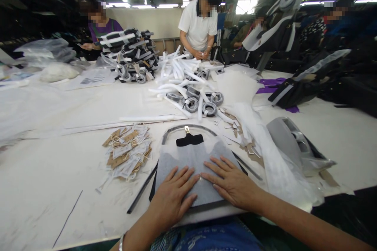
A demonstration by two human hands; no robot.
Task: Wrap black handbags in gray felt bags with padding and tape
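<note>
In front of me on the table lies a black bag (152, 189), mostly covered by a pale, thin sheet (188, 159). Both hands rest flat on that sheet: my left hand (176, 191) on its left part, my right hand (228, 180) on its right, fingers spread and fingertips almost meeting. Beyond the sheet's far edge show a black flap (190, 140) with a gold-coloured clasp (187, 130) and a wrapped handle (176, 127) arching around it. A dark strap (141, 190) sticks out at the left. What lies under the sheet is mostly hidden.
Left of the bag is a heap of paper tags (128, 151) with strings. Farther back are white foam tubes (179, 68), wrapped strap rolls (209, 109) and a stack of wrapped bags (126, 47). Plastic-wrapped goods (290, 141) lie right. A person (198, 23) stands opposite; others work behind.
</note>
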